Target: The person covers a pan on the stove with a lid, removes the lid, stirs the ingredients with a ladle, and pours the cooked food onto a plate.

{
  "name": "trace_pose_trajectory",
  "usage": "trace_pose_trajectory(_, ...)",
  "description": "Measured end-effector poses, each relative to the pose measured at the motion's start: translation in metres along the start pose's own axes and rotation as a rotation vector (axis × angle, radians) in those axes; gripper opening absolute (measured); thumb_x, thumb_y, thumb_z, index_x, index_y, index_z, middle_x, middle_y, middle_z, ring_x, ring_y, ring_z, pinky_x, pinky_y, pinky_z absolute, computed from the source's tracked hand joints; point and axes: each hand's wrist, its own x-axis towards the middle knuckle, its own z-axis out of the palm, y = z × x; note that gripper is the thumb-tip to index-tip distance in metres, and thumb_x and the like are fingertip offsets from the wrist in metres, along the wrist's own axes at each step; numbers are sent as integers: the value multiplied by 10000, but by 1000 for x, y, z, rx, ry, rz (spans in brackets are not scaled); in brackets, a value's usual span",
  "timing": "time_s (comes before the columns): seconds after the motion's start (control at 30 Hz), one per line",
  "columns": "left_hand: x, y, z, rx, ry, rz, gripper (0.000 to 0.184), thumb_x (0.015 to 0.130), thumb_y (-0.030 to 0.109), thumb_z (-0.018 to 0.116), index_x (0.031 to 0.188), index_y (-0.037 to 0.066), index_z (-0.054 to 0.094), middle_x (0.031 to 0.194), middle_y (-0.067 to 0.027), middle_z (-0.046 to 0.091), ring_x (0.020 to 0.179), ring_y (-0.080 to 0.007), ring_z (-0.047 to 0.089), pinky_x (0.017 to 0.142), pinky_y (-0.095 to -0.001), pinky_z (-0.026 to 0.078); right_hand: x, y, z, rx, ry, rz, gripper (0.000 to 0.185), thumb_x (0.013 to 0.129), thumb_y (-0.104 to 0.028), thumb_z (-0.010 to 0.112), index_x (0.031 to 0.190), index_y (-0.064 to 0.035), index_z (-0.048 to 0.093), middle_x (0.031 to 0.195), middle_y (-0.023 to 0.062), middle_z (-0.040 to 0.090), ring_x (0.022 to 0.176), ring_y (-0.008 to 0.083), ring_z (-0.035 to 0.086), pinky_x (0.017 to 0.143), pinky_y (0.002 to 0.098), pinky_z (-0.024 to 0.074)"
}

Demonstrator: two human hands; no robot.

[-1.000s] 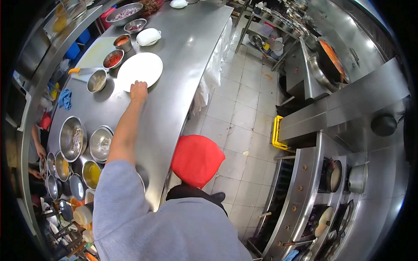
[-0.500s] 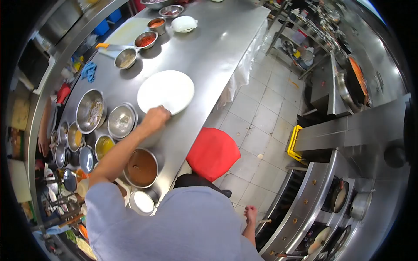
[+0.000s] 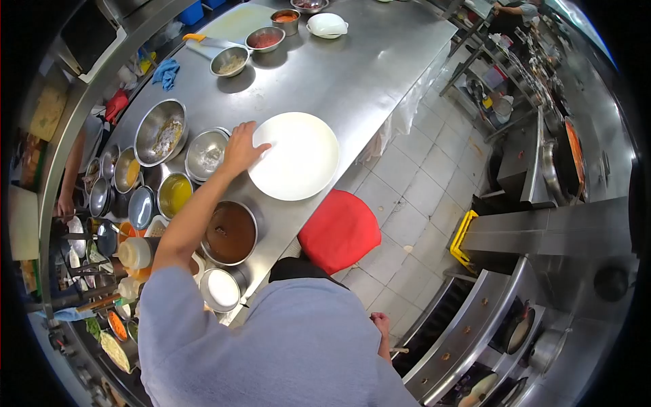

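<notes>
Fingers of our left hand (image 3: 239, 152): thumb spread from the rest, at the left rim of the white plate (image 3: 298, 157). Plate: mid-frame, on the steel table (image 3: 298, 81); presumably stiff, slick, breakable, moderately heavy; we judge opposite rims the best hold. Our right hand (image 3: 381, 321): lower right, finger state unclear.

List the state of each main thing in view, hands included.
Left hand: open, thumb over the plate's rim
Right hand: lowered beside the body, grip unclear
Plate: face up, empty
Pot: uncovered, brown contents
Yellow bowl: uncovered, yellow liquid inside
Big bowl: tilted, some food inside
Cloth: crumpled
Knife: lying flat
Seat: unoccupied
</notes>
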Motion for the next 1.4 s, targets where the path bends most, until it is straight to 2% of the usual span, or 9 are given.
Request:
trace_pose_trajectory(0.2, 26, 0, 44, -81, -89, -210, 450, 767, 265, 705, 1044, -29, 508, 1028, -225, 598, 1006, -386, 549, 818, -454, 451, -20, 14, -9, 49, 75, 2, 75, 833, -90, 519, 841, -50, 582, 683, 44, 585, 529, 106, 528, 443, 260, 451)
trace_pose_trajectory(0.4, 40, -16, 56, -46, -90, -151, 218, 872, 203, 570, 916, -8, 541, 831, -254, 610, 845, -425, 584, 715, -490, 444, -27, 84, -5, 148, 43, -107, 84, 819, -78, 538, 804, -32, 606, 713, 47, 609, 573, 117, 529, 517, 281, 452)
trace_pose_trajectory(0.63, 48, -22, 44, -244, 25, -283, 272, 892, 263, 540, 991, 10, 561, 844, -239, 620, 827, -412, 597, 686, -481, 462, 7, 195, 11, 49, 34, -235, 91, 820, -80, 542, 795, -30, 613, 723, 48, 614, 586, 120, 529, 539, 285, 450)
trace_pose_trajectory(0.73, 43, -20, 30, -305, -123, -387, 370, 826, 299, 624, 1064, 25, 549, 887, -203, 637, 838, -383, 608, 721, -451, 474, 33, 224, 12, 40, 12, -293, 95, 821, -81, 543, 790, -29, 616, 727, 48, 616, 592, 122, 530, 549, 287, 450)
trace_pose_trajectory(0.77, 38, -24, 32, -135, -140, -166, 424, 791, 313, 658, 1085, 32, 539, 900, -189, 639, 850, -370, 609, 744, -439, 474, 40, 228, 11, 47, 5, -306, 96, 821, -81, 544, 789, -28, 617, 728, 48, 617, 594, 122, 530, 552, 288, 449)
trace_pose_trajectory(0.8, 34, -28, 33, 36, -156, 55, 483, 755, 326, 692, 1106, 38, 530, 912, -174, 642, 862, -357, 610, 767, -427, 475, 45, 226, 11, 52, -7, -307, 97, 821, -81, 544, 788, -28, 618, 729, 48, 618, 596, 122, 530, 555, 289, 449)
trace_pose_trajectory(1.0, 53, -14, 36, 34, -256, -169, 307, 811, 293, 639, 913, 10, 579, 935, -177, 637, 958, -345, 571, 780, -461, 451, -23, 53, 2, 115, 70, 62, 80, 854, -89, 526, 852, -41, 590, 713, 41, 592, 556, 109, 531, 475, 261, 448)
trace_pose_trajectory(1.23, 41, -19, 49, 49, 72, 139, 296, 867, 316, 565, 832, 26, 611, 789, -210, 630, 779, -390, 599, 712, -480, 464, -32, 22, 6, 170, 125, 55, 75, 850, -65, 504, 862, -43, 575, 712, 41, 579, 535, 99, 523, 441, 240, 443)
trace_pose_trajectory(1.4, 59, -36, 58, 5, -8, -60, 265, 870, 257, 551, 796, 12, 621, 770, -225, 625, 770, -412, 594, 709, -490, 465, -47, 53, 16, 66, 66, -89, 89, 828, -74, 547, 834, -20, 618, 674, 23, 582, 553, 96, 514, 473, 248, 422)
